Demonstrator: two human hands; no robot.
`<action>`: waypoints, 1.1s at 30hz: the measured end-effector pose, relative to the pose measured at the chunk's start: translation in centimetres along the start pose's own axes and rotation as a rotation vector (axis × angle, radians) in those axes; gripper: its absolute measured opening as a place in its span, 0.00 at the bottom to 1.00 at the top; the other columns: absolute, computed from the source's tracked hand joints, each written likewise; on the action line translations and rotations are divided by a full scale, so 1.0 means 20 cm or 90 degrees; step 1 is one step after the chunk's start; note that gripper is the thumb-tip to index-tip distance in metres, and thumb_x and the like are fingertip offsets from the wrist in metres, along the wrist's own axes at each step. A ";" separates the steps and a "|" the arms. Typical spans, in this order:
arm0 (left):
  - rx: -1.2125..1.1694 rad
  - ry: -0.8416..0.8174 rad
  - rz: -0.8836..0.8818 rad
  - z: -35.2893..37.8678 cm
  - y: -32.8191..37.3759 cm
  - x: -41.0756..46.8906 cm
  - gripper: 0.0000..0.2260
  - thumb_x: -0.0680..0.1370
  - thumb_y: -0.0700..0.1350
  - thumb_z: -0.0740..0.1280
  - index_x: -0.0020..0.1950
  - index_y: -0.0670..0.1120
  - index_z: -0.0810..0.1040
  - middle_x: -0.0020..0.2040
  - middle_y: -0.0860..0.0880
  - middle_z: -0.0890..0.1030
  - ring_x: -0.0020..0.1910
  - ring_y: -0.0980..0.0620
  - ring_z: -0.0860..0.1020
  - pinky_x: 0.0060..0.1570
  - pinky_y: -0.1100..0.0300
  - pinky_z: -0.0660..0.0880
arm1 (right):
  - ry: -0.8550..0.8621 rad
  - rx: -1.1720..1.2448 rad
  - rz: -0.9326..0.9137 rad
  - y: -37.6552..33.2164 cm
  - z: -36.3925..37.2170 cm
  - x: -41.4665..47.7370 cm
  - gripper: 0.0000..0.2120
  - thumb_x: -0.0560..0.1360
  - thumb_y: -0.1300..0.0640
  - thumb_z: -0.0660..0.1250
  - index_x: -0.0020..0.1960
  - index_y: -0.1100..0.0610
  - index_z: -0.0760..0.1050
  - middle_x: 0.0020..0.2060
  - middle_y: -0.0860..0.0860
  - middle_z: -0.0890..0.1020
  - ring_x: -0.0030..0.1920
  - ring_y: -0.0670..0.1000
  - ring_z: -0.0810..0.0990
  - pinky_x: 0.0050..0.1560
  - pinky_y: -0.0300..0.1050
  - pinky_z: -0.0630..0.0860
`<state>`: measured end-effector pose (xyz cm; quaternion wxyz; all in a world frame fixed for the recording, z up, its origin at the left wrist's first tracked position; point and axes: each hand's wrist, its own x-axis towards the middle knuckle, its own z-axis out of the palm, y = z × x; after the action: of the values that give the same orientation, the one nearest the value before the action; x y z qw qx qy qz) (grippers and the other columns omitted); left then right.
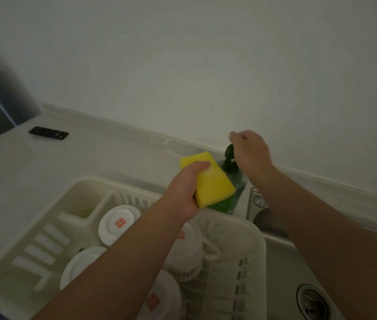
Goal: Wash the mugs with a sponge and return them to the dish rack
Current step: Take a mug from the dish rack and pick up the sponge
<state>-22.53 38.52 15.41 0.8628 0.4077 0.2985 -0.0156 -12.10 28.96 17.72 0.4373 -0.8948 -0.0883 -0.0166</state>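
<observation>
dim, greenish cast | soft focus overall | wide-angle bending at edges | no glare

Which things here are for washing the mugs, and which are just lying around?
For the job: yellow sponge in the left hand; green soap bottle under the right hand; white mugs; dish rack; sink.

Just lying about: black remote-like thing on the counter.

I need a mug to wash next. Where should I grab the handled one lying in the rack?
Grip the handled mug by its handle, coming from the sink side: it lies tipped with the handle pointing right, clear of the other mugs.
</observation>
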 end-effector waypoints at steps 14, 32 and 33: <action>0.283 0.137 0.135 -0.18 0.03 -0.21 0.21 0.77 0.57 0.62 0.67 0.48 0.70 0.60 0.43 0.77 0.56 0.42 0.78 0.59 0.42 0.75 | -0.285 0.345 0.252 -0.13 0.16 -0.59 0.23 0.73 0.36 0.63 0.56 0.54 0.70 0.45 0.48 0.77 0.41 0.46 0.75 0.39 0.42 0.72; 0.870 0.116 -0.070 -0.71 -0.03 -0.66 0.11 0.78 0.37 0.58 0.48 0.48 0.78 0.54 0.43 0.81 0.37 0.50 0.80 0.28 0.65 0.73 | -0.326 0.450 0.197 -0.16 0.37 -0.83 0.09 0.75 0.49 0.68 0.41 0.51 0.72 0.43 0.50 0.79 0.44 0.51 0.79 0.44 0.48 0.77; 0.921 0.096 -0.096 -0.71 -0.05 -0.65 0.12 0.78 0.36 0.57 0.51 0.48 0.77 0.55 0.43 0.80 0.38 0.49 0.81 0.28 0.65 0.74 | -0.326 0.454 0.201 -0.15 0.37 -0.83 0.09 0.75 0.49 0.69 0.42 0.52 0.72 0.43 0.50 0.79 0.44 0.51 0.79 0.45 0.48 0.77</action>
<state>-40.62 45.13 14.73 0.3512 0.8540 0.2991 -0.2404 -29.39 34.16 13.76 0.6791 -0.6664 -0.0560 0.3027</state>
